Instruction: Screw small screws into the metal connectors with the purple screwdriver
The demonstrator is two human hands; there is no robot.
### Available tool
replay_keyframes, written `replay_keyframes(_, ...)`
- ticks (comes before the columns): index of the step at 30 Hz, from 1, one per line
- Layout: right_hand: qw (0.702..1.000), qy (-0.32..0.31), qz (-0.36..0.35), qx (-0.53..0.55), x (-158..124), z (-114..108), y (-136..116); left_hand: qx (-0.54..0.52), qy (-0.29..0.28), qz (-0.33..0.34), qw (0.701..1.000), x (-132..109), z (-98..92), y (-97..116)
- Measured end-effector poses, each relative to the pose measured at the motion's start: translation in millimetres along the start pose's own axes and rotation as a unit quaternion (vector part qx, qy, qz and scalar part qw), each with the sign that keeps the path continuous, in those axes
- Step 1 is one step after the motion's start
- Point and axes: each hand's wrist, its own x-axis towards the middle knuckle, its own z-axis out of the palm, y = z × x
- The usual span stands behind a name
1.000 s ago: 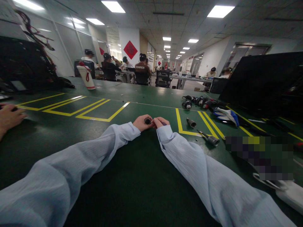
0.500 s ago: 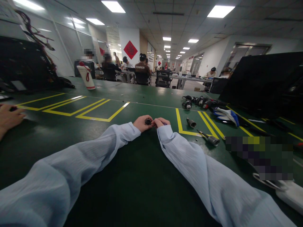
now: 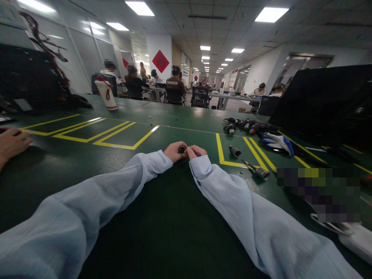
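My left hand (image 3: 174, 152) is closed around a small round dark part (image 3: 181, 149) with a ring-like rim, its open end facing me. Against it, at the right side, the fingertips of my right hand (image 3: 196, 151) are pinched together. Something small and purplish shows by the right palm, too small to name. Both hands are just above the green table (image 3: 168, 209). To their right lie a metal cone-shaped part (image 3: 235, 151) and a similar part with a thin shaft (image 3: 257, 170). A tiny nut-like piece (image 3: 241, 172) is near them.
Yellow tape (image 3: 122, 147) marks boxes on the table. Cabled dark parts (image 3: 241, 124) and a blue-white glove (image 3: 278, 143) lie at the right, before a black monitor (image 3: 325, 104). A white cup (image 3: 106, 93) stands back left. Another person's hand (image 3: 13, 144) rests at the left edge.
My right hand has turned a little at the wrist and shifted slightly left, its fingertips still by the round part. My left hand has stayed in place.
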Motion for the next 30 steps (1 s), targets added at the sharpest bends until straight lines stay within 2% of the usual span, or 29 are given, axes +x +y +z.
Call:
replay_keyframes(3,1.0,-0.01,0.017,0.01,1,-3,-2,0.003,-0.005,0.011,1.0,0,1.1,-1)
replay_keyframes(6,0.995,-0.006,0.062,0.073,2,-6,-6,-0.009,-0.003,0.023,1.0,0,2.1,-4)
replay_keyframes(9,0.977,-0.003,0.136,0.167,3,-7,-8,-0.021,-0.002,0.033,0.999,-1,2.2,-5)
replay_keyframes(12,0.961,-0.009,0.181,0.211,4,-8,-7,-0.023,-0.008,0.029,0.999,0,1.7,-5)
replay_keyframes(15,0.96,-0.009,0.181,0.216,4,-7,-7,-0.02,-0.012,0.02,1.0,0,1.5,-4)
replay_keyframes(17,0.969,-0.004,0.154,0.195,3,-5,-6,-0.016,-0.009,0.015,1.0,1,1.6,-3)
replay_keyframes(21,0.998,0.003,0.038,0.053,1,-3,-2,-0.007,-0.003,0.01,1.0,0,1.7,-4)
replay_keyframes(23,1.0,-0.007,0.013,-0.007,0,-3,1,-0.001,0.003,0.011,1.0,0,1.3,-3)
replay_keyframes(27,0.999,-0.013,0.046,-0.023,2,-5,3,0.017,0.004,0.014,1.0,-1,0.9,-2)
replay_keyframes(30,0.992,-0.001,0.107,0.063,4,-5,4,0.019,0.009,0.021,1.0,-1,2.1,-2)
